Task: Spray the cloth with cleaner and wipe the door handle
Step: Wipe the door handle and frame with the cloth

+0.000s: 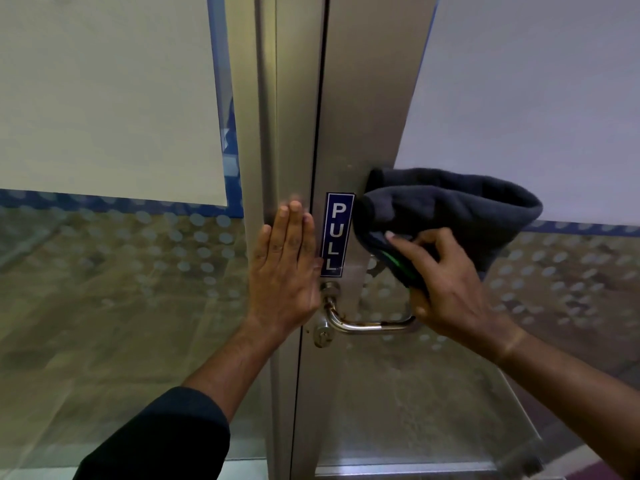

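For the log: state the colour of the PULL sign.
Blue sign with white letters, clearest in the head view.

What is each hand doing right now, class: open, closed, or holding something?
Left hand: open, fingers straight, flat against the door frame.
Right hand: closed on the dark cloth, beside the door handle.

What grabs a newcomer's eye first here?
The blue PULL sign at centre on the metal door frame. Just right of it, the right hand grips a dark cloth bunched above the steel door handle. Left of the sign, the left hand presses flat on the frame, fingers straight.
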